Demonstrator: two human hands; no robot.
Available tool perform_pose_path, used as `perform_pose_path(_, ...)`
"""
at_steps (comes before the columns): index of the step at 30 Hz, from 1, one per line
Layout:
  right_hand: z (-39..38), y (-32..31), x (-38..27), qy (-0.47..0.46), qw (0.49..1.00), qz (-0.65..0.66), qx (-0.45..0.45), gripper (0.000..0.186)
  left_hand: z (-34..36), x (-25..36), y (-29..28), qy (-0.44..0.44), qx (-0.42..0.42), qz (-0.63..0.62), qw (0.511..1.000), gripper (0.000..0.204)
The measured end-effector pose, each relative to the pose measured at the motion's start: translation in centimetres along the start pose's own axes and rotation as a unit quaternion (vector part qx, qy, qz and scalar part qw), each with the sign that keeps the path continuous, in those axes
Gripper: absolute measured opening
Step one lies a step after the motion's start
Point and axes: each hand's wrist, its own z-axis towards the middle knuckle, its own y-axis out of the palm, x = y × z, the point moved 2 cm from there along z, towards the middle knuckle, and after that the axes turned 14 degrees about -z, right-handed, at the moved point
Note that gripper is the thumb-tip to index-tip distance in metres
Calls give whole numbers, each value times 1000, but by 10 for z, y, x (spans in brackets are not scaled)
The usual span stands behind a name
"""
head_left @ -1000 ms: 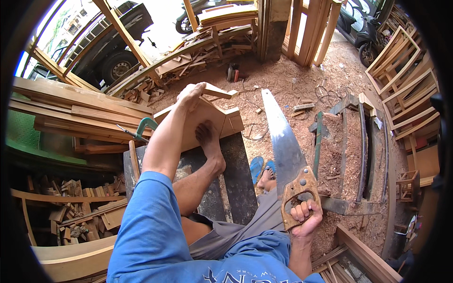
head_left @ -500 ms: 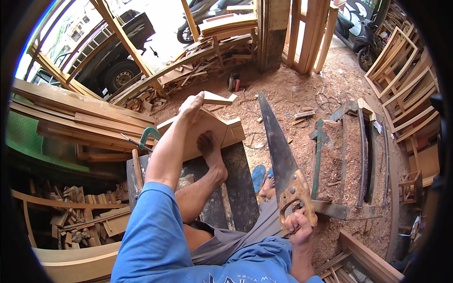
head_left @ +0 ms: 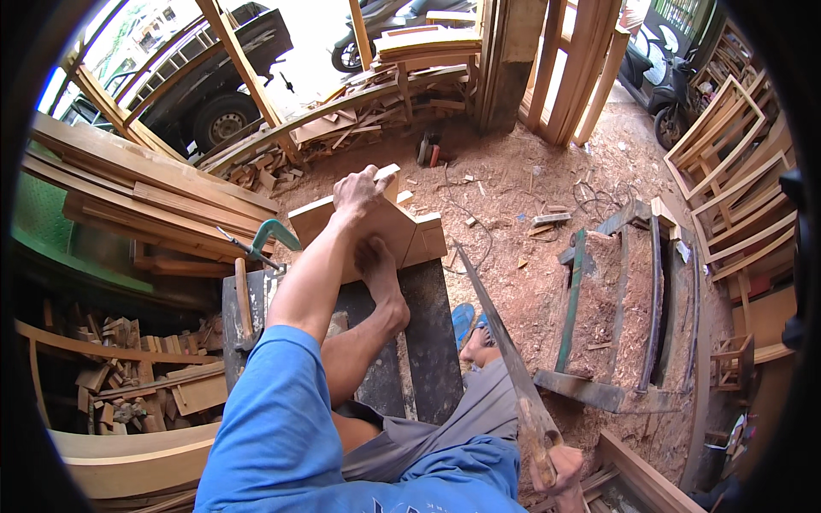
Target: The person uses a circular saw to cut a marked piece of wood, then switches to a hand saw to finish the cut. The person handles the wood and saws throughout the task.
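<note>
We see the right hand (head_left: 562, 470) at lower right, its fingers wrapped around the wooden handle of a long, tapering steel handsaw (head_left: 506, 350). The blade, nearly edge-on to us, has its long axis running forward and leftward, the narrow tip just right of a light-brown wooden board (head_left: 398, 224). The left hand (head_left: 357, 190) curls its fingers over that board's upper edge, gripping it; a bare foot (head_left: 374, 256) rests against its face. The board sits at the far end of a dark desk (head_left: 428, 333). Past the desk's right edge, sawdust-covered floor (head_left: 522, 282) gives room up to a low, green-railed stand (head_left: 571, 316).
</note>
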Motion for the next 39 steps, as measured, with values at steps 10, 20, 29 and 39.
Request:
perform_pose_path(10,-22,33,10,-176,978,-69,-85,22,-8,-5,5,59,23,41,997,51)
perform_pose_path(20,6,120,40,-275,957,-66,-63,18,-4,56,-159,22,299,-27,954,55)
perform_pose_path(29,116,231,30,-338,918,-114,-171,14,-29,51,-237,-110,363,-293,878,72)
perform_pose_path(39,149,282,8,-282,941,-152,-113,27,-45,-77,-121,-89,422,-347,833,49)
